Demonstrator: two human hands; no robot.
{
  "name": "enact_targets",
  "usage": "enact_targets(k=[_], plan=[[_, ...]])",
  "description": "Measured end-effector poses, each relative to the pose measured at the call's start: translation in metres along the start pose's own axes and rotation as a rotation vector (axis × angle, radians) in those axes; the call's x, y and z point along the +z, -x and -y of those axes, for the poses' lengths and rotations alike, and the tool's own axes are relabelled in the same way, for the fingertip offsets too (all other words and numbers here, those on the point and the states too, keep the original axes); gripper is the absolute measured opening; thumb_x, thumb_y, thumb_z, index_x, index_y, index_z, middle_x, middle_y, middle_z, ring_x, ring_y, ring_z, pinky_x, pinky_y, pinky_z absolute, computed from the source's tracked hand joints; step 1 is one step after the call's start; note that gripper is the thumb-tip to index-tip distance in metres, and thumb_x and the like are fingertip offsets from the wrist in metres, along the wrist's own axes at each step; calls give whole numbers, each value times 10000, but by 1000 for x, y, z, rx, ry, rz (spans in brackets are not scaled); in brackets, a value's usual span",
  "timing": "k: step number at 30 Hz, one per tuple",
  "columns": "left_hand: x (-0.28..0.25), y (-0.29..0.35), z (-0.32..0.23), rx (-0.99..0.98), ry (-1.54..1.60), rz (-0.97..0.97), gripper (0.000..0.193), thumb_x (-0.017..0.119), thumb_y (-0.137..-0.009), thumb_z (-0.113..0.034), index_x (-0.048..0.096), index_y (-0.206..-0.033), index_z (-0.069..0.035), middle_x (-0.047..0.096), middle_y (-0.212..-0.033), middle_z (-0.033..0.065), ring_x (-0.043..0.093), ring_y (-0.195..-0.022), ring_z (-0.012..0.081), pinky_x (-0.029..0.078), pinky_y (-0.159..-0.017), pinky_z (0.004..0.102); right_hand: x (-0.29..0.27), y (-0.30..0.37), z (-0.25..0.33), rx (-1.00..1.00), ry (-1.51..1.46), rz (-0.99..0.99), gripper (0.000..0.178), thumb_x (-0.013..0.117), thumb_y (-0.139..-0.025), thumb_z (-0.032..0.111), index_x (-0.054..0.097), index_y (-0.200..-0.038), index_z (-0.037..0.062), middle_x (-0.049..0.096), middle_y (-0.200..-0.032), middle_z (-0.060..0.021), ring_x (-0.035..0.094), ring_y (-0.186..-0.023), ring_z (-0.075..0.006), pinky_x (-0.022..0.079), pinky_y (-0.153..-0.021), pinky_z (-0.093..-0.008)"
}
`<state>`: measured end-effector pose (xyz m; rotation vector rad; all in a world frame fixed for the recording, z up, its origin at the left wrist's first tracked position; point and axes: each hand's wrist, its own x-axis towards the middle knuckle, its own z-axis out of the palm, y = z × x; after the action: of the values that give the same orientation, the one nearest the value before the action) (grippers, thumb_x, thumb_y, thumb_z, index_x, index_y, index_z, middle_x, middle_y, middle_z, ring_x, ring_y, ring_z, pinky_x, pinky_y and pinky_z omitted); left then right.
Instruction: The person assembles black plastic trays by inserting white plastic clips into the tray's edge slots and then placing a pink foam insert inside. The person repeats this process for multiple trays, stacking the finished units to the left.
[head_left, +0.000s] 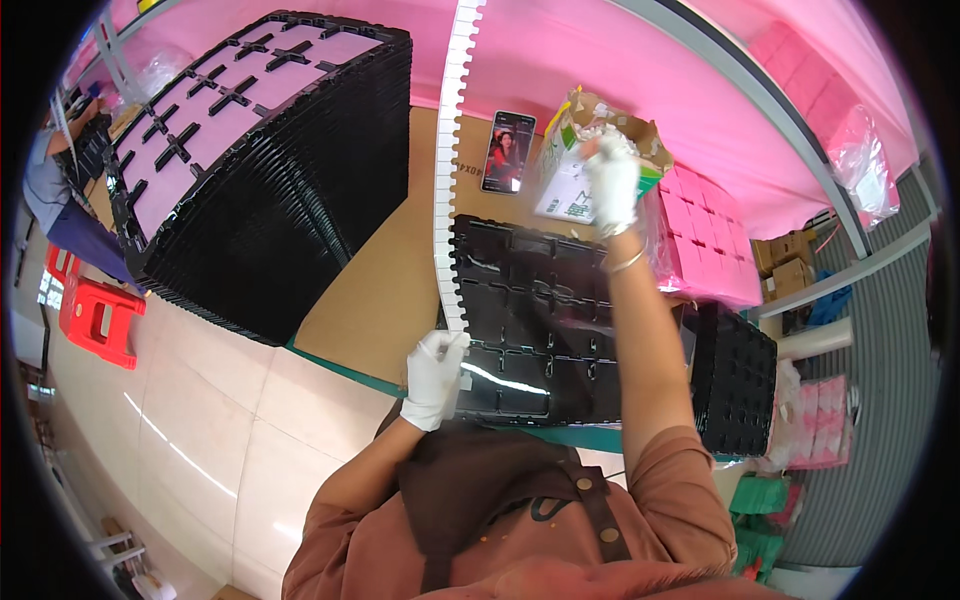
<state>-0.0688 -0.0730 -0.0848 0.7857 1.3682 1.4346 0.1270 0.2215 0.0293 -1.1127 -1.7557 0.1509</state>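
A long white strip with a notched right edge hangs down beside the black plastic tray. My left hand, in a white glove, pinches the strip's lower end at the tray's left edge. Shiny clear film seems to lie over the tray. My right hand, also gloved in white, is at the opening of a green-and-white cardboard box beyond the tray. Motion blurs its fingers, so whether they hold anything cannot be seen.
A tall stack of black trays with lilac sheets stands at the left. Near the box are a phone and pink packs. More black trays stand at the right. Red stools and another person appear far left.
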Motion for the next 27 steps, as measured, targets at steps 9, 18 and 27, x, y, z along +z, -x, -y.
enact_targets(k=[9, 18, 27], plan=[[2, -4, 7, 4, 68, -7, 203, 666, -932, -207, 625, -869, -19, 602, -714, 10, 509, -526, 45, 449, -433, 228, -57, 56, 45, -99, 381, 171, 235, 530, -754, -26, 711, -873, 67, 678, -951, -183, 647, -913, -364, 520, -829, -412], [-1, -4, 13, -17, 110, -20, 187, 663, -938, -196, 650, -893, -15, 621, -743, -5, 532, -629, 38, 443, -551, 223, -16, 261, 135, -101, 128, 803, 268, 543, -695, -34, 649, -923, 57, 614, -923, -107, 583, -853, -336, 474, -754, -448], [-4, -5, 16, -64, 153, 3, 137, 659, -940, -147, 646, -909, -14, 662, -847, 26, 580, -753, 61, 454, -670, 222, -10, 262, 143, 135, 57, 792, 101, 692, -735, 18, 625, -807, 43, 602, -865, -132, 610, -819, -334, 489, -717, -427]])
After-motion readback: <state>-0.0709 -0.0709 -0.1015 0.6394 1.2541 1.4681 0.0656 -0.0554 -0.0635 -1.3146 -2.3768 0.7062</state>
